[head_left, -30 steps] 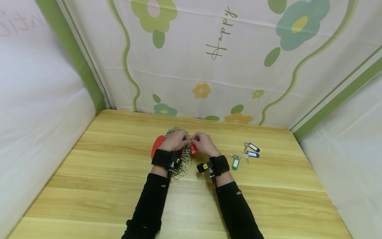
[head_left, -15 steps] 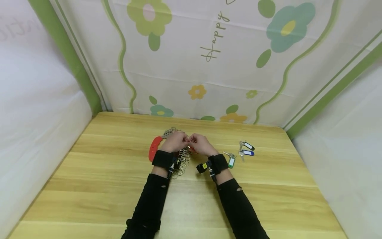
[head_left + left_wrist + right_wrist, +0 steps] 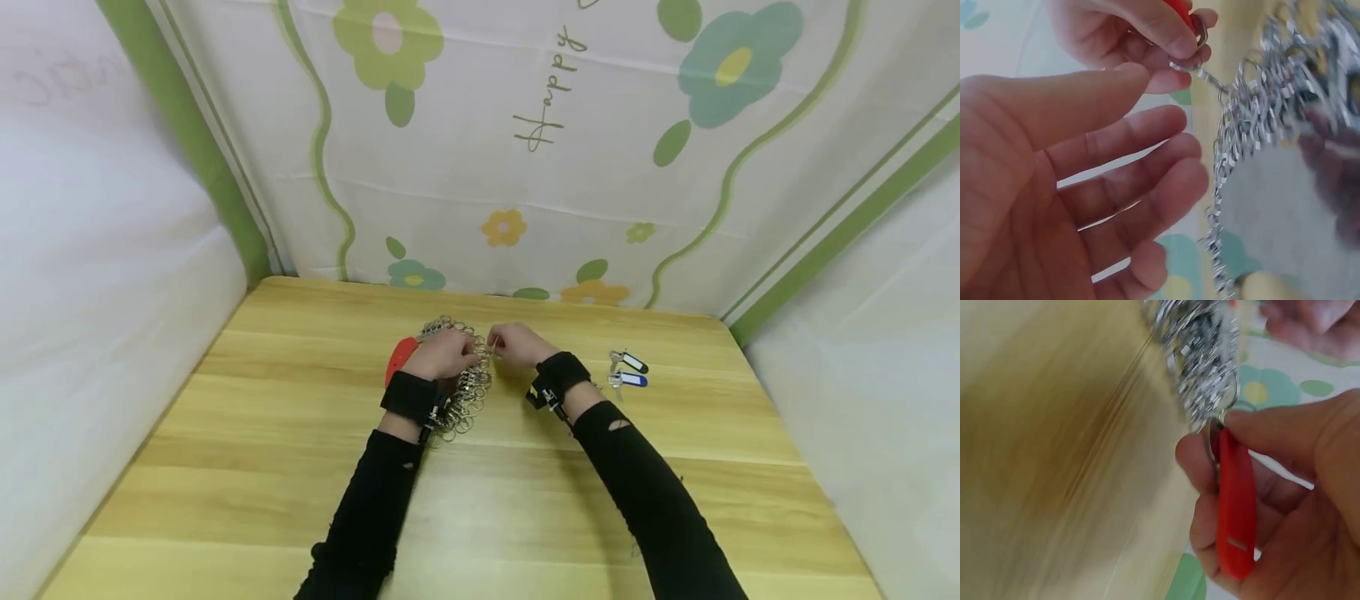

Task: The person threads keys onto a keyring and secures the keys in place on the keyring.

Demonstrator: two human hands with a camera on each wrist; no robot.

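A bunch of metal rings (image 3: 474, 395) linked along a shiny piece lies under and beside my left hand (image 3: 441, 354). In the left wrist view, that hand's fingers are slightly bent and apart, holding nothing, beside the rings. A red handle-like part (image 3: 400, 358) shows left of the hand. My right hand (image 3: 519, 345) pinches a red key tag (image 3: 1236, 506) by its ring end, thumb and forefinger at the metal loop. In the left wrist view, a short link runs from the tag's loop to the bunch of rings. A shiny grey surface (image 3: 1272, 219) edged by rings reflects the fingers.
Keys with a black tag (image 3: 635, 362) and a blue tag (image 3: 633, 379) lie on the wooden table (image 3: 480, 517) to the right. White fabric walls stand at the left, right and back; the back one (image 3: 450, 150) has printed flowers.
The hands were together at the rings; my right hand has drawn away to the right with the red key tag. My left hand's fingers have loosened. The right wrist now hides the green-tagged key.
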